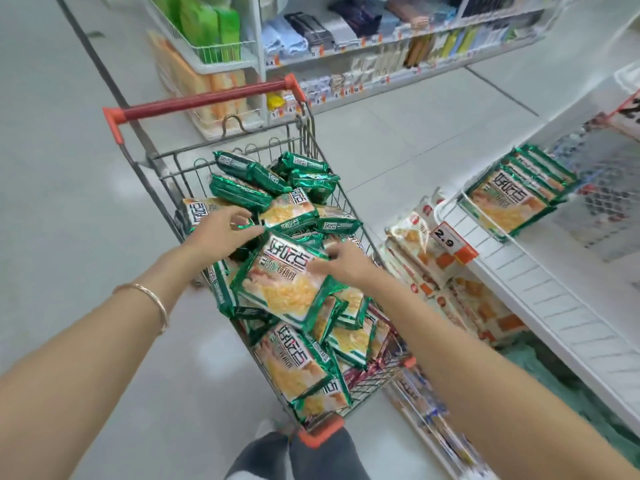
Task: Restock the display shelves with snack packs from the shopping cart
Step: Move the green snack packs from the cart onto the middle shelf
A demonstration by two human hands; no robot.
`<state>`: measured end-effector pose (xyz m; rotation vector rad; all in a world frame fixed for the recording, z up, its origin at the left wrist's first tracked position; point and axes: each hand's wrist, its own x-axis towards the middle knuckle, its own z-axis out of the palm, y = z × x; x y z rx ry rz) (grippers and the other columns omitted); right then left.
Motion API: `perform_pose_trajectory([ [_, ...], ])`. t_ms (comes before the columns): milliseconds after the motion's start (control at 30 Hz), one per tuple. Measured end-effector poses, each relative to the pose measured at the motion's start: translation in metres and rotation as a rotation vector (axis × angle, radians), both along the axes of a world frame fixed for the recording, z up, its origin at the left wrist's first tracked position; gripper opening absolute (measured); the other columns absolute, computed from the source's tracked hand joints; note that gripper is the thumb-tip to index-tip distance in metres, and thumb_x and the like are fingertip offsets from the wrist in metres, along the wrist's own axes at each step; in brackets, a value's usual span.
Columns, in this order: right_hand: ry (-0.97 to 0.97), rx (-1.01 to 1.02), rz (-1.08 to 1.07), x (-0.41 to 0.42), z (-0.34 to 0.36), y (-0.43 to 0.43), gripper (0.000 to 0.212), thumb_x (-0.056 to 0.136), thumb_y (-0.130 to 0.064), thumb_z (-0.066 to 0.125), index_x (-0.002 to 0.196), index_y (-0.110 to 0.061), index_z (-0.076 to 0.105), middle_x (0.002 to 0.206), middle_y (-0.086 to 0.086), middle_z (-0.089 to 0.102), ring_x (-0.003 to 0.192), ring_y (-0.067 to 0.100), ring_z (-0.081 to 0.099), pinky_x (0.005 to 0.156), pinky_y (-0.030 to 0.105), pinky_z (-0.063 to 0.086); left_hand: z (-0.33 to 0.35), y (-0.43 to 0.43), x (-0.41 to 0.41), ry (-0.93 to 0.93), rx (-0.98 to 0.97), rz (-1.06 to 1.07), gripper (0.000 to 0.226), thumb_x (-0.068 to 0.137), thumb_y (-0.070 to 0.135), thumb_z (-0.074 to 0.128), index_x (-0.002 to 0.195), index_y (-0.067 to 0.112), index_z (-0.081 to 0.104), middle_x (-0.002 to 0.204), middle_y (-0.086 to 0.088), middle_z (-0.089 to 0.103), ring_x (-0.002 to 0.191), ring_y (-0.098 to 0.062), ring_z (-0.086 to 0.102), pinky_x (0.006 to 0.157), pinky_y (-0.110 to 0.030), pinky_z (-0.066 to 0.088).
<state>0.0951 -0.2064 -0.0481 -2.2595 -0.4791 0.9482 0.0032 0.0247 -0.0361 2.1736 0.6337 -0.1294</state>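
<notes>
Presently: shopping cart [310,140] heaped with snack packs, lower layers hidden. My left hand [223,227] pinches the top pack [287,289] by its far corner. My right hand [346,264] lies on its right edge, thumb hidden, grip unclear.

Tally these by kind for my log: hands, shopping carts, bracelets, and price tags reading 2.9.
Hands: 2, the left hand and the right hand, both gripping the top green snack pack
Shopping cart: 1
Bracelet: 1
2.9 price tag: 1
Total: 5
</notes>
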Motion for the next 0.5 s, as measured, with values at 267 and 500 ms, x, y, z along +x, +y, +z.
perform_pose_trajectory([
  [267, 0.304, 0.229, -0.086, 0.006, 0.025, -0.027, 0.054, 0.089, -0.042, 0.071, 0.129, -0.011, 0.052, 0.121, 0.003, 0.065, 0.108, 0.018, 0.068, 0.1, 0.038, 0.054, 0.0, -0.018, 0.013, 0.166, -0.391, 0.107, 0.125, 0.07, 0.066, 0.073, 0.159, 0.012, 0.004, 0.167, -0.009, 0.009, 0.151, -0.031, 0.018, 0.12, -0.049, 0.018],
  [500, 0.147, -0.473, 0.526, -0.07, -0.029, -0.036, 0.076, 0.084, -0.061, 0.068, 0.133, -0.004, 0.055, 0.137, 0.008, 0.055, 0.114, 0.026, 0.061, 0.102, 0.04, 0.048, -0.005, 0.016, -0.016, 0.107, -0.353, 0.298, 0.132, 0.055, 0.073, 0.078, 0.155, 0.007, 0.023, 0.159, -0.017, 0.031, 0.143, -0.036, 0.034, 0.118, -0.053, 0.027],
])
